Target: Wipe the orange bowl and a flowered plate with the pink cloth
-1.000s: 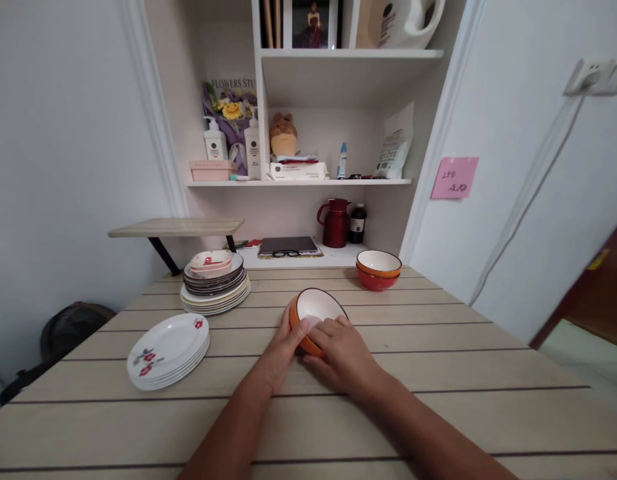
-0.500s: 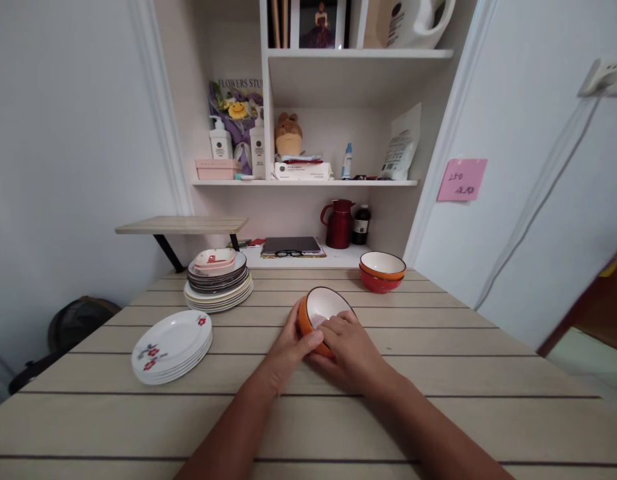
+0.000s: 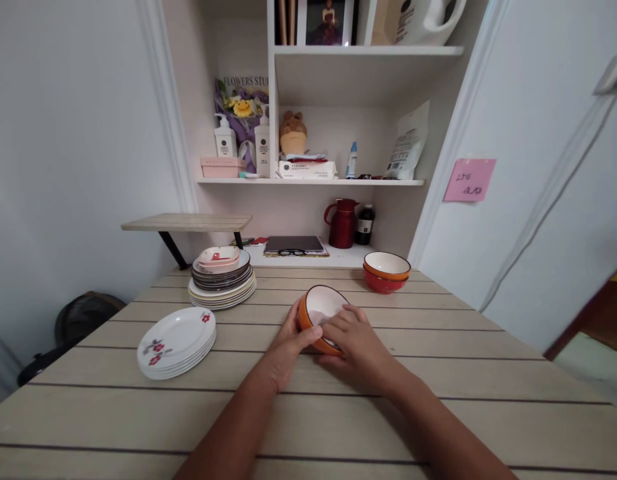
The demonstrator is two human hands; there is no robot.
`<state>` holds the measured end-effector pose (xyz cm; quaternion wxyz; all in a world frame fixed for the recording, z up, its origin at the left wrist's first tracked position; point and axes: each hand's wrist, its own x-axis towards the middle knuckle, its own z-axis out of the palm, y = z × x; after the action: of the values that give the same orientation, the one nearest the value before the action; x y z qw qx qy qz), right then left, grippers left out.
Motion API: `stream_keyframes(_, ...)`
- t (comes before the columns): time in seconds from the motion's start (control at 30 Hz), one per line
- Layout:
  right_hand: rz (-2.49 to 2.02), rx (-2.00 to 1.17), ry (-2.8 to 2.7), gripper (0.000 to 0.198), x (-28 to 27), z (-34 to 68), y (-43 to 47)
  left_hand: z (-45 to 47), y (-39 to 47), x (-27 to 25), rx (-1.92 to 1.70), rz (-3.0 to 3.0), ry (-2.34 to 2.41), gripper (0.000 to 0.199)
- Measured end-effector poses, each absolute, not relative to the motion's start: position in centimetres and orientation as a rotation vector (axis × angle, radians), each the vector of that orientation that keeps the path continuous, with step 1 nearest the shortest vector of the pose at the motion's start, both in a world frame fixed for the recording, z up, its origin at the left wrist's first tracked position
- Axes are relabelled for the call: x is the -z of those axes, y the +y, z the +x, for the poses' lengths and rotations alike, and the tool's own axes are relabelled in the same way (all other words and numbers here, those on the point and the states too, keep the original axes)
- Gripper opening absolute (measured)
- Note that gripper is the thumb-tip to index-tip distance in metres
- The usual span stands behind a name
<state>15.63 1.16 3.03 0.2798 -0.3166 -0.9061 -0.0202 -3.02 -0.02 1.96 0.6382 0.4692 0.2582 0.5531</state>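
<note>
An orange bowl [image 3: 323, 308] with a white inside and a dark rim is tilted toward me over the middle of the table. My left hand [image 3: 294, 339] is closed on its left side, the thumb lying over the near rim. At the right, my right hand [image 3: 352, 339] grips the near right rim, with several fingers reaching into the bowl. A pale patch shows by those fingertips, but I cannot tell what it is. Farther back on the right, another orange bowl [image 3: 387, 264] sits nested in a red bowl [image 3: 385, 285].
White flowered plates [image 3: 181, 333] are stacked at the left. Behind them, small pink-rimmed dishes [image 3: 219, 259] top a taller stack of plates [image 3: 223, 297]. A raised wooden shelf [image 3: 188, 223] stands at the back left. A red jug [image 3: 342, 225] and a laptop [image 3: 294, 245] sit behind the table.
My right hand has shifted slightly on the bowl, its fingers rising a little toward the right rim. My left hand keeps its grip. The whole view has turned slightly left.
</note>
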Motion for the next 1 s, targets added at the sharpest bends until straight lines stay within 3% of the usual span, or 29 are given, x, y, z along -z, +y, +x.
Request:
stream_keyframes(0.23,-0.905,0.213,-2.435,0.044,-3.2,17.0,1.7,-3.3,0.0,-2.6,-1.320,1.038,0.554,0.081)
stream_keyframes(0.4,-0.904,0.219,-2.439,0.039,-3.0,16.0,1.5,-3.0,-0.1,-2.5,-1.366,0.972,0.611,0.080)
stream_keyframes(0.67,-0.907,0.332,-2.458,0.022,-1.3,14.5,1.6,-2.1,0.0,-1.2,-1.331,1.024,0.695,0.105)
stream_keyframes(0.9,-0.824,0.247,-2.448,0.021,-2.5,14.7,1.3,-2.1,0.3,-1.3,-1.432,0.984,0.700,0.073)
stream_keyframes(1.0,-0.833,0.216,-2.461,0.030,-2.8,15.2,1.5,-2.4,0.2,-1.6,-1.422,0.985,0.696,0.066)
